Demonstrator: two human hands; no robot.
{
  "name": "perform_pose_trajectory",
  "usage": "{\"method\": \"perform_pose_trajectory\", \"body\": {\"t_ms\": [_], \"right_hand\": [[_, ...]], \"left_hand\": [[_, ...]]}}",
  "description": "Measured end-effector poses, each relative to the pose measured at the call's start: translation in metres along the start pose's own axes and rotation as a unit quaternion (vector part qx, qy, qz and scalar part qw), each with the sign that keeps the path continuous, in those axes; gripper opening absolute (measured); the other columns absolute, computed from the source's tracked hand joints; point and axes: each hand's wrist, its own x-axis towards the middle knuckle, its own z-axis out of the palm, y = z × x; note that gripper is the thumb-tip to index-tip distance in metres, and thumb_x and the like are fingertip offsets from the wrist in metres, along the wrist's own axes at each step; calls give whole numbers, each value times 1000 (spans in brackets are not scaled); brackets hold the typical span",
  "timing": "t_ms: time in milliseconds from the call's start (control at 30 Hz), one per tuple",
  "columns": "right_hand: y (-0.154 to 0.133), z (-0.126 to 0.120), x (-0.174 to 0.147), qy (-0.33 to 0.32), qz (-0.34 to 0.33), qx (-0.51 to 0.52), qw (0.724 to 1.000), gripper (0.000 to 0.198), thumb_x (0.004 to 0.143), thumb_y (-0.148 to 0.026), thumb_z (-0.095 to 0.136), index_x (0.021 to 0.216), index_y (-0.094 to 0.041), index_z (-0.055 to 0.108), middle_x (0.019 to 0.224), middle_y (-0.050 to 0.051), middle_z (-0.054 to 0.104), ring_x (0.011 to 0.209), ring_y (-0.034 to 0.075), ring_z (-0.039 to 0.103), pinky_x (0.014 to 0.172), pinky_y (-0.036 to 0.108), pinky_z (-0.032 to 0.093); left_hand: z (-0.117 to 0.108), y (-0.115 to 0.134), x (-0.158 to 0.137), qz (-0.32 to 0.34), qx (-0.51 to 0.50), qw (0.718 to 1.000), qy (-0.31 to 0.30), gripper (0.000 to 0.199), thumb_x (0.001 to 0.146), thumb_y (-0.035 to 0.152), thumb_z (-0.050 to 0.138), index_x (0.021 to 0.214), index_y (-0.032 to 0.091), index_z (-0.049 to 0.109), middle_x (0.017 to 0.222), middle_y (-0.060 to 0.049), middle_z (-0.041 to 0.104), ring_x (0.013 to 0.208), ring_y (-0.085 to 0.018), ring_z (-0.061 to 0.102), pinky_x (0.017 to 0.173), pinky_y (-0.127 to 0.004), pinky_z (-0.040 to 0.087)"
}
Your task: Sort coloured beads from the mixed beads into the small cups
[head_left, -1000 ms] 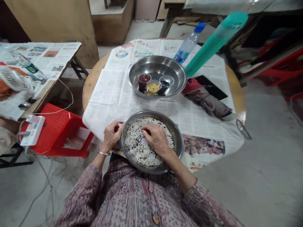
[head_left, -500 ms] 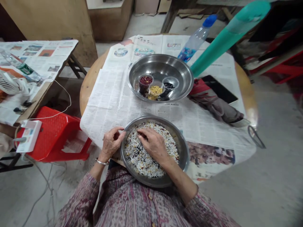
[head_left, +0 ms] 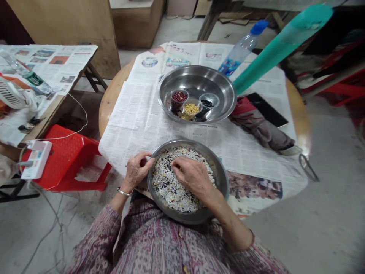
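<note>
A shallow steel pan [head_left: 223, 182] holds white grains [head_left: 176, 198] mixed with yellow, dark red and black beans. At its left rim is my left hand [head_left: 137, 171], a bracelet on the wrist, thumb and forefinger curled together on the edge. My right hand [head_left: 194, 177] is over the grains with its fingertips pinched; what lies between them is too small to make out. Beyond the pan, a larger steel basin [head_left: 228, 93] contains three clear cups: one of red beans [head_left: 179, 96], one of yellow beans [head_left: 191, 109] and one of black beans [head_left: 206, 103].
Newspaper [head_left: 128, 114] covers the round table. To the right of the basin are a green tube [head_left: 279, 49], a water bottle [head_left: 238, 53], a dark tablet [head_left: 266, 110] and a folded umbrella [head_left: 264, 129]. On the left, a red stool [head_left: 71, 160] carries a power strip [head_left: 36, 160].
My right hand has shifted slightly right and toward me over the grains, its fingers drawn closer together. My left hand stays at the rim. The whole view has shifted slightly.
</note>
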Motion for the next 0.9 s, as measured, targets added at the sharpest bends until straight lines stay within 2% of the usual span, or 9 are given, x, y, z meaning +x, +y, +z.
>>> {"method": "perform_pose_trajectory", "body": {"t_ms": [133, 333, 567, 700, 900], "right_hand": [[-5, 0, 8, 59, -13, -25, 998, 17, 91, -14, 56, 101, -19, 69, 98, 9, 73, 95, 24, 65, 83, 34, 46], [-14, 18, 22, 68, -33, -26, 997, 12, 95, -23, 58, 90, -21, 69, 88, 6, 73, 86, 22, 64, 80, 33, 45], [-19, 30, 29, 60, -31, -78, 995, 15, 94, -16, 55, 86, -17, 68, 87, 9, 72, 87, 23, 64, 80, 34, 41], [-15, 25, 28, 60, -23, -57, 996, 16, 96, -17, 53, 86, -17, 65, 86, 8, 71, 83, 22, 63, 77, 33, 39], [3, 6, 17, 75, -3, -1, 997, 19, 98, -26, 54, 81, -21, 63, 81, 5, 71, 73, 19, 62, 68, 31, 38]], "left_hand": [[-1, 2, 0, 0, -2, 1000, 1, 22, 88, 36, 65, 94, 16, 72, 58, 5, 49, 53, -10, 44, 57, -23, 36], [0, 0, 1, 2, 2, 1000, 6, 22, 88, 36, 65, 94, 17, 72, 59, 5, 52, 53, -10, 45, 57, -23, 37], [1, -3, 0, 5, 1, 1000, 7, 22, 88, 36, 65, 96, 16, 72, 58, 5, 51, 53, -10, 44, 57, -23, 37], [1, -3, 0, 7, -2, 1000, 7, 22, 89, 36, 65, 96, 16, 72, 59, 5, 50, 54, -10, 44, 57, -23, 37], [1, -3, 0, 10, -5, 1000, 11, 21, 88, 35, 65, 95, 16, 72, 57, 6, 48, 53, -9, 43, 57, -23, 36]]}}
